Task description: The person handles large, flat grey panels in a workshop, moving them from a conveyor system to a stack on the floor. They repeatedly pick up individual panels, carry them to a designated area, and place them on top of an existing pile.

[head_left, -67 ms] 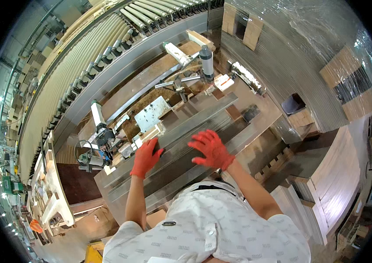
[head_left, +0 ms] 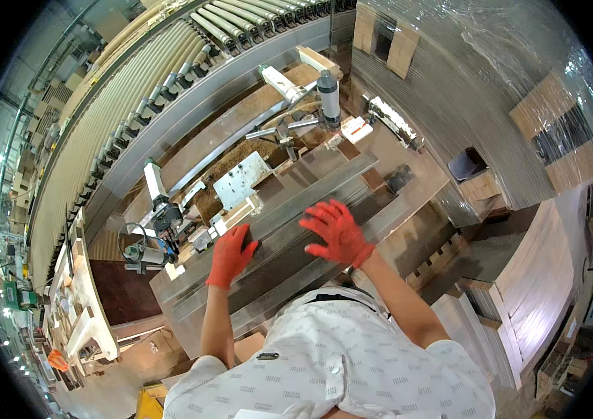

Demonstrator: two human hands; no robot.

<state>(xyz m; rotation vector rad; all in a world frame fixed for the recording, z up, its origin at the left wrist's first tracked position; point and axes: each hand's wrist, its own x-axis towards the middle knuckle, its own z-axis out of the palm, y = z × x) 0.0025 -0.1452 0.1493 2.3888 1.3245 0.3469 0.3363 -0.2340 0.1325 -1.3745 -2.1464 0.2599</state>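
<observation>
A long grey-brown board lies slanting across the workbench before me, with lengthwise steps or grooves along it. My left hand, in a red glove, is at the board's left part with thumb and fingers apart. A small dark spot shows by its thumb; I cannot make out what it is. Over the right-middle part of the board is my right hand, red-gloved too, fingers spread and nothing in them. Whether its palm touches the surface is hard to tell.
Beyond the board stand a metal plate, a grey-and-black cylinder on rods and a clamp-like device at left. A roller conveyor curves behind. Film-wrapped stacked panels rise at right; pale boards lie lower right.
Both hands have shifted slightly toward me, the left by a few pixels, the right likewise. The board stays where it was.
</observation>
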